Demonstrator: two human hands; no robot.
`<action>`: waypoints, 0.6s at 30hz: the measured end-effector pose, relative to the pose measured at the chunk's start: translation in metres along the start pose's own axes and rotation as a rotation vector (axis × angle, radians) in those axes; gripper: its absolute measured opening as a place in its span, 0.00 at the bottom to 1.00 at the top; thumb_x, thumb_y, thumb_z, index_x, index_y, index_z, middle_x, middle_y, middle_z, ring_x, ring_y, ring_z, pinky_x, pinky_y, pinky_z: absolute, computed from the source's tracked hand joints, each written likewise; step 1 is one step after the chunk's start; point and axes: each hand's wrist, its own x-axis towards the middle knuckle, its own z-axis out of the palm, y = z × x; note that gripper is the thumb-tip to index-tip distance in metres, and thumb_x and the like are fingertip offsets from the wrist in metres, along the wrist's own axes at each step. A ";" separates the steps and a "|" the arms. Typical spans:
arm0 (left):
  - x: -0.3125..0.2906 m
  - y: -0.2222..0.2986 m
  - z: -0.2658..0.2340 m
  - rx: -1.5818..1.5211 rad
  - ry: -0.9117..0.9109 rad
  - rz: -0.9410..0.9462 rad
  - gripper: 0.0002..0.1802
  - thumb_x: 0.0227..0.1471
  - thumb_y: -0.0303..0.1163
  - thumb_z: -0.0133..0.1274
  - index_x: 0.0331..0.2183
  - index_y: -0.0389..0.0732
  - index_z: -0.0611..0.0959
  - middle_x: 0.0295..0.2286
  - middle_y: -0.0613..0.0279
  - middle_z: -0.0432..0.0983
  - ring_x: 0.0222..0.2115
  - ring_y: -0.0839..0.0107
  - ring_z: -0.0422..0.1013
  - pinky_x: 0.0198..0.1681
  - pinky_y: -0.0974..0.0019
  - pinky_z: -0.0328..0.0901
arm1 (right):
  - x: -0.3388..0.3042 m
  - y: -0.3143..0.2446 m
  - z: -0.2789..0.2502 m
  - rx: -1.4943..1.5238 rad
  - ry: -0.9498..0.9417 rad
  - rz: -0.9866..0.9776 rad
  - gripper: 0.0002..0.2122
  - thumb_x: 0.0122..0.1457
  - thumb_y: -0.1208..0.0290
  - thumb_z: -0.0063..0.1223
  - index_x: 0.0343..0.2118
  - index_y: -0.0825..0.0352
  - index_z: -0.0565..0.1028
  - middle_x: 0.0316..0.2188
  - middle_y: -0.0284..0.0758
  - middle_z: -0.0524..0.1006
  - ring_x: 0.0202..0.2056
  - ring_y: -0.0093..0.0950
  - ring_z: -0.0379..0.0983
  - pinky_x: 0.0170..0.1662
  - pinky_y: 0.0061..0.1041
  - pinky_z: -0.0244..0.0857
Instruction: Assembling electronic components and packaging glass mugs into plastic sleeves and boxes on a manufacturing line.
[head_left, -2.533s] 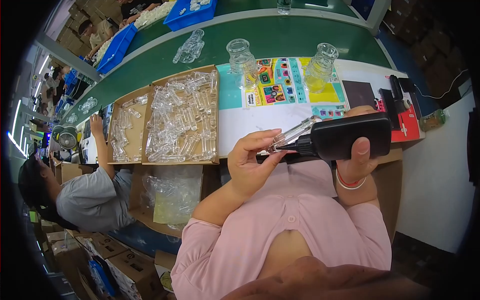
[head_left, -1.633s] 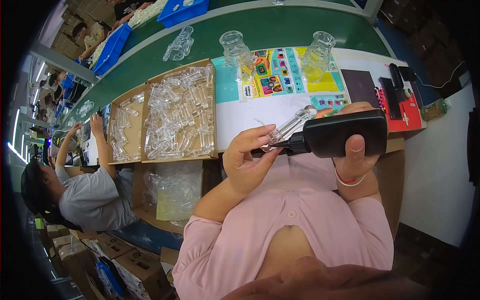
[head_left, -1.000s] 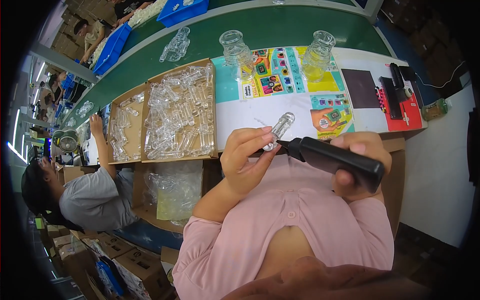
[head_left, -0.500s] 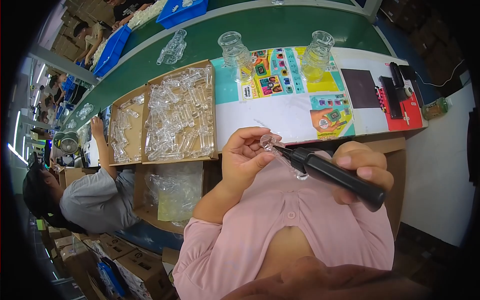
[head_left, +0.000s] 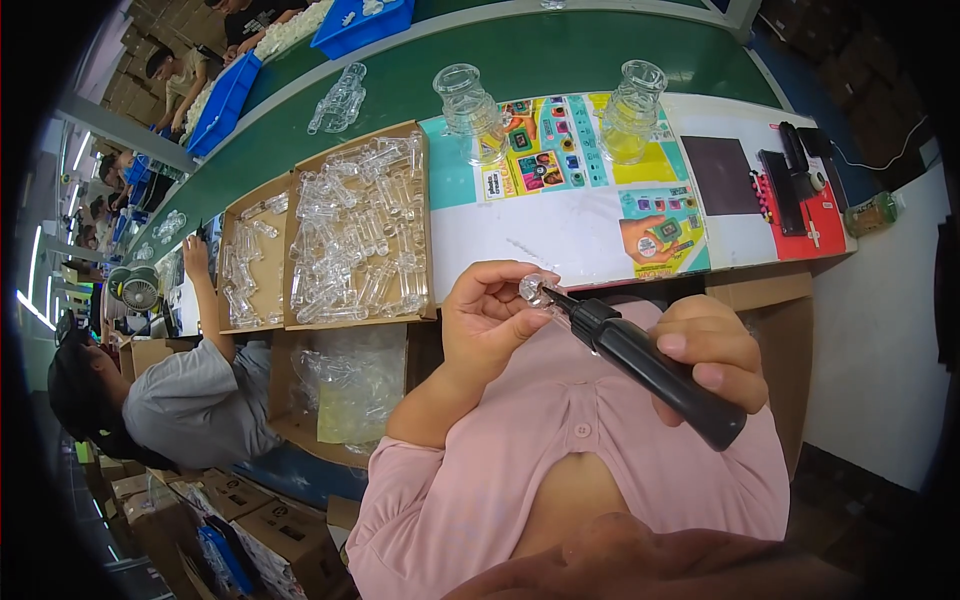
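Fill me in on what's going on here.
The person's left hand pinches a small clear piece by one end. The right hand grips a black bottle, its nozzle angled to that end; whether anything is coming out cannot be made out. To the left, a cardboard tray holds many clear tubes, and two clear jars stand beyond the hands.

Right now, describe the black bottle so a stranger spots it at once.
Start at the pink top, then find the right hand over it. That hand holds the black bottle, opaque and narrow-tipped, unlike the clear piece in the left hand.
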 end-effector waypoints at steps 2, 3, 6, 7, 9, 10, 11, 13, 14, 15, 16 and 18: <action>-0.001 0.001 0.000 0.021 0.003 0.008 0.23 0.37 0.27 0.61 0.37 0.34 0.70 0.33 0.49 0.73 0.34 0.64 0.72 0.39 0.64 0.68 | 0.000 0.000 0.000 0.001 0.005 0.003 0.20 0.52 0.62 0.53 0.40 0.70 0.59 0.31 0.46 0.69 0.20 0.31 0.69 0.19 0.26 0.63; -0.001 0.001 0.001 0.042 0.007 0.016 0.23 0.37 0.26 0.61 0.37 0.35 0.70 0.33 0.49 0.73 0.34 0.64 0.72 0.39 0.65 0.69 | 0.000 0.000 0.000 -0.008 0.011 0.003 0.20 0.52 0.62 0.52 0.40 0.70 0.59 0.31 0.46 0.69 0.19 0.31 0.69 0.19 0.26 0.63; -0.001 0.002 -0.005 0.034 -0.110 0.085 0.22 0.40 0.17 0.56 0.40 0.33 0.69 0.37 0.49 0.70 0.39 0.67 0.69 0.43 0.67 0.67 | 0.000 0.000 -0.001 -0.026 0.019 -0.002 0.20 0.52 0.62 0.52 0.40 0.70 0.59 0.31 0.46 0.69 0.19 0.30 0.69 0.18 0.24 0.62; -0.001 0.002 -0.006 0.034 -0.110 0.086 0.22 0.40 0.17 0.56 0.40 0.33 0.69 0.37 0.49 0.70 0.39 0.67 0.69 0.43 0.67 0.67 | 0.000 0.000 -0.001 -0.034 0.022 -0.007 0.20 0.52 0.62 0.52 0.39 0.70 0.59 0.31 0.45 0.69 0.19 0.30 0.69 0.17 0.24 0.62; -0.001 0.001 -0.007 0.062 -0.111 0.117 0.22 0.40 0.17 0.56 0.40 0.33 0.69 0.38 0.49 0.70 0.39 0.67 0.70 0.42 0.67 0.67 | 0.000 0.000 0.000 -0.040 0.025 -0.005 0.20 0.52 0.62 0.52 0.39 0.70 0.59 0.31 0.45 0.69 0.19 0.30 0.68 0.17 0.23 0.62; 0.000 0.001 -0.008 0.062 -0.111 0.117 0.22 0.40 0.17 0.56 0.40 0.33 0.69 0.38 0.49 0.70 0.39 0.67 0.70 0.42 0.67 0.67 | 0.000 0.000 0.001 -0.046 0.029 -0.003 0.20 0.52 0.62 0.52 0.39 0.70 0.59 0.31 0.45 0.69 0.18 0.29 0.68 0.17 0.23 0.61; 0.000 0.000 -0.008 0.064 -0.115 0.140 0.22 0.40 0.17 0.56 0.40 0.33 0.69 0.37 0.49 0.70 0.39 0.67 0.70 0.42 0.67 0.67 | 0.001 0.000 0.001 -0.046 0.029 -0.003 0.20 0.52 0.62 0.52 0.39 0.70 0.59 0.31 0.45 0.69 0.18 0.29 0.68 0.17 0.23 0.61; 0.001 0.000 -0.009 0.068 -0.119 0.164 0.22 0.39 0.16 0.56 0.40 0.33 0.69 0.37 0.49 0.70 0.39 0.67 0.70 0.42 0.67 0.67 | 0.001 -0.001 0.001 -0.027 0.027 0.016 0.20 0.52 0.62 0.51 0.40 0.69 0.59 0.30 0.45 0.68 0.19 0.29 0.68 0.17 0.23 0.61; 0.002 0.000 -0.008 0.112 -0.120 0.215 0.22 0.39 0.16 0.57 0.39 0.33 0.70 0.37 0.49 0.70 0.38 0.67 0.70 0.41 0.67 0.67 | 0.001 -0.001 0.001 -0.026 0.028 0.015 0.20 0.52 0.62 0.51 0.40 0.69 0.59 0.30 0.45 0.68 0.19 0.29 0.68 0.17 0.23 0.61; 0.002 0.000 -0.007 0.157 -0.121 0.266 0.21 0.38 0.16 0.57 0.39 0.34 0.70 0.38 0.50 0.70 0.38 0.67 0.70 0.41 0.67 0.67 | 0.002 -0.002 -0.001 -0.033 0.023 0.043 0.20 0.53 0.62 0.51 0.40 0.69 0.59 0.30 0.44 0.68 0.19 0.29 0.68 0.18 0.22 0.61; 0.001 0.000 -0.008 0.158 -0.121 0.267 0.21 0.38 0.16 0.57 0.39 0.34 0.70 0.38 0.50 0.70 0.38 0.67 0.70 0.41 0.67 0.67 | 0.002 -0.004 -0.002 -0.041 0.019 0.071 0.19 0.53 0.62 0.50 0.40 0.69 0.59 0.30 0.44 0.68 0.19 0.28 0.67 0.18 0.22 0.62; 0.001 -0.001 -0.011 0.301 -0.090 0.342 0.21 0.36 0.16 0.59 0.37 0.34 0.72 0.37 0.50 0.71 0.37 0.66 0.70 0.40 0.68 0.67 | 0.004 -0.007 -0.006 -0.050 -0.002 0.124 0.19 0.54 0.62 0.50 0.41 0.69 0.59 0.30 0.44 0.68 0.19 0.28 0.66 0.18 0.22 0.62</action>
